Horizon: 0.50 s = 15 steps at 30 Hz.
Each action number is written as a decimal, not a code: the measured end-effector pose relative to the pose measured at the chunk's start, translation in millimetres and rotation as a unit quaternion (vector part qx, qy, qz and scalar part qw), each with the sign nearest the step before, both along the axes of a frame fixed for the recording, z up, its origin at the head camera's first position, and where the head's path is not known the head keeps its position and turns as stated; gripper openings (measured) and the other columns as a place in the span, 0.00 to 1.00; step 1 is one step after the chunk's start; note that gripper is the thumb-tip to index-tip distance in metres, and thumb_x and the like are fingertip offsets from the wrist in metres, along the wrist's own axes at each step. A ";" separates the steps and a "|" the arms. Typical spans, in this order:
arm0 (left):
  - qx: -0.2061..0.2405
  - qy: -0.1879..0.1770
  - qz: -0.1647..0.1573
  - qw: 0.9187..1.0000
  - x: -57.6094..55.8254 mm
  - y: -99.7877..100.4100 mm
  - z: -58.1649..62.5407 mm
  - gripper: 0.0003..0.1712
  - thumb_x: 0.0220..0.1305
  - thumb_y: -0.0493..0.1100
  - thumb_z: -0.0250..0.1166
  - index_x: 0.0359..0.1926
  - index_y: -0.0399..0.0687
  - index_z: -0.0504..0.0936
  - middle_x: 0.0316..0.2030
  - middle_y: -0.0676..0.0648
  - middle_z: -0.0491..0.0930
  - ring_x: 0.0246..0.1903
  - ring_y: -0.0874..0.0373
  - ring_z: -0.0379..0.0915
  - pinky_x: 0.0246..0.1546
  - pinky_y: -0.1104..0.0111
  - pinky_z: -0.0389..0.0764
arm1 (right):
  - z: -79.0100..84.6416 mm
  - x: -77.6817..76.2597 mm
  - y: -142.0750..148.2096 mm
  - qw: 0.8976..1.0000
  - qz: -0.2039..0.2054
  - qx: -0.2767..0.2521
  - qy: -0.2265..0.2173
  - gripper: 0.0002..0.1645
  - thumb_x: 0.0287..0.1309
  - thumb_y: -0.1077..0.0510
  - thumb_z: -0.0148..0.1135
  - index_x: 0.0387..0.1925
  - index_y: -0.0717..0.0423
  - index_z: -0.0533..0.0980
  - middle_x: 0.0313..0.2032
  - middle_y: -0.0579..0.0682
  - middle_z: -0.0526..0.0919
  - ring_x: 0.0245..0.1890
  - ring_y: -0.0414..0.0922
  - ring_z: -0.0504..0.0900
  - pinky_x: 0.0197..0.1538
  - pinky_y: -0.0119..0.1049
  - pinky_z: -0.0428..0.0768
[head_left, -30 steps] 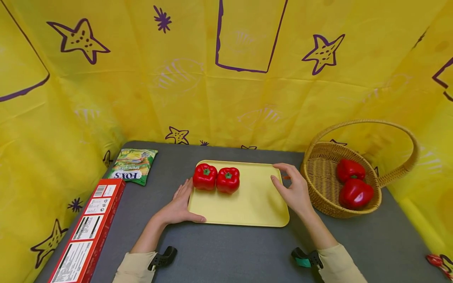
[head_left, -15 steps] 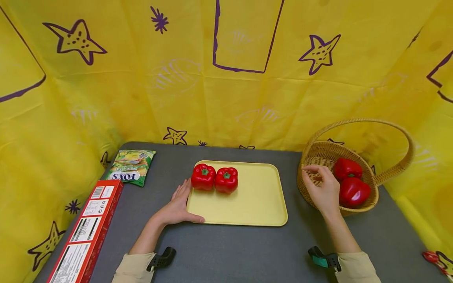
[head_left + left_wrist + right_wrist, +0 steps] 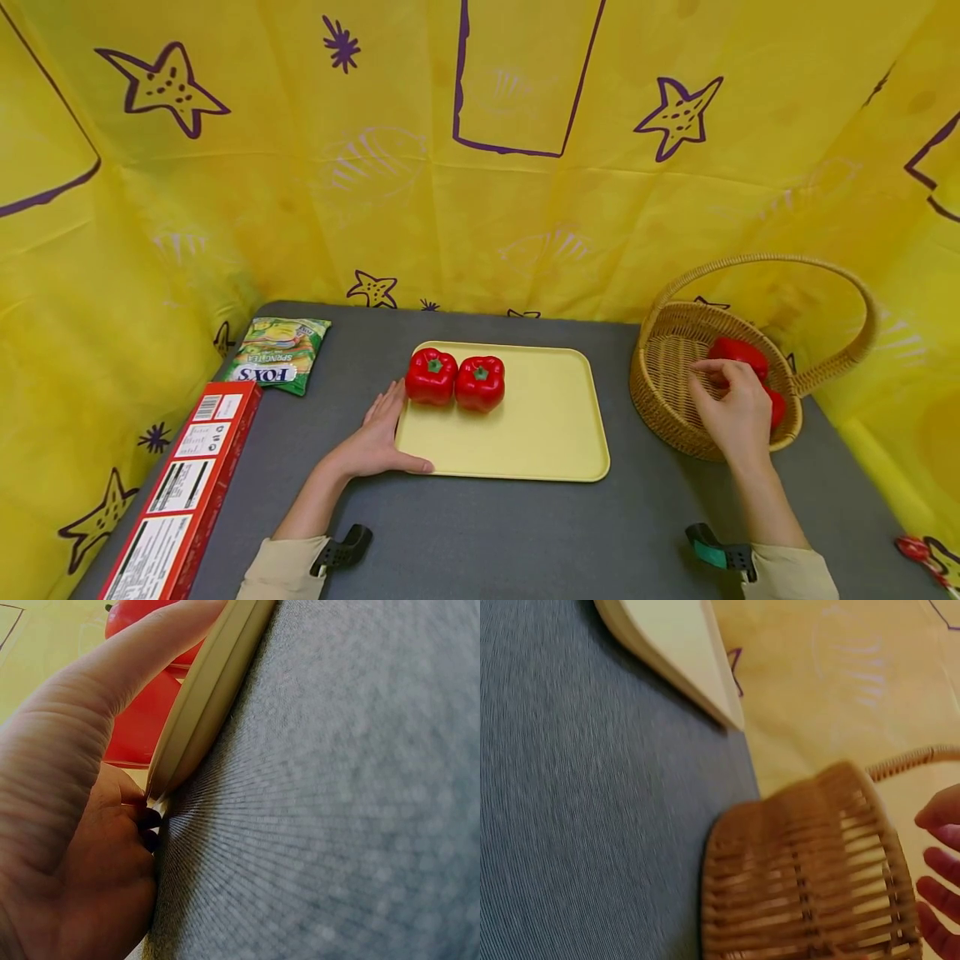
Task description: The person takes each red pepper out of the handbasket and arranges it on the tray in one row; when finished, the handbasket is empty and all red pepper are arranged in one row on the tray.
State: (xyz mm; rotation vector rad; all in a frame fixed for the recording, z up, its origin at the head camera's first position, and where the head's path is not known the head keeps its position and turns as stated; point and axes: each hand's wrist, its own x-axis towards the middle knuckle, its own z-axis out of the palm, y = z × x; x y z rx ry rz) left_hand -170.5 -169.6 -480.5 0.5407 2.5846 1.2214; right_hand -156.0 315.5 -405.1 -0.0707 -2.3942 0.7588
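The left hand [image 3: 378, 442] lies at the left end of a yellow tray [image 3: 540, 425], its thumb spread far from its fingers. The thumb is on the near edge, and the fingers lie along the left edge. Two red peppers stand side by side on the tray, at its left side: the left pepper [image 3: 431, 379] and the right pepper [image 3: 480, 385], with green stems on top. The right hand [image 3: 738, 412] is over a brown basket [image 3: 667, 412], to the right of the tray. Its fingers are loosely bent, with nothing in them. Two more red peppers are inside the basket, the back pepper [image 3: 741, 352] and the front pepper [image 3: 777, 408], partly hidden by that hand. I cannot tell if it touches them. A green bag [image 3: 277, 350] and a long red box [image 3: 183, 492] lie on the left of the gray table [image 3: 480, 533].
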 end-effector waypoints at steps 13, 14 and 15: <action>0.003 0.009 -0.005 1.000 0.0 -0.2 0.1 0.79 0.38 0.63 0.79 0.77 0.43 0.35 0.76 0.38 0.37 0.74 0.42 0.26 0.69 0.44 0.31 | 8.3 6.3 28.8 0.987 -0.062 0.105 -0.108 0.21 0.57 0.57 0.63 0.50 0.65 0.76 0.51 0.74 0.71 0.48 0.72 0.66 0.42 0.69 0.67; 0.003 0.009 -0.005 1.000 0.2 -0.1 0.3 0.79 0.38 0.63 0.79 0.77 0.43 0.35 0.76 0.38 0.37 0.74 0.42 0.26 0.69 0.44 0.31 | 8.3 6.2 30.4 0.985 -0.067 0.111 -0.117 0.22 0.58 0.56 0.62 0.51 0.66 0.75 0.52 0.75 0.70 0.49 0.73 0.65 0.42 0.70 0.67; 0.003 0.009 -0.005 1.000 0.4 -0.1 0.4 0.79 0.38 0.63 0.79 0.77 0.43 0.35 0.76 0.38 0.37 0.74 0.42 0.26 0.69 0.44 0.31 | 8.3 6.2 31.9 0.983 -0.072 0.113 -0.129 0.24 0.58 0.55 0.62 0.52 0.66 0.74 0.53 0.75 0.69 0.50 0.73 0.64 0.42 0.71 0.66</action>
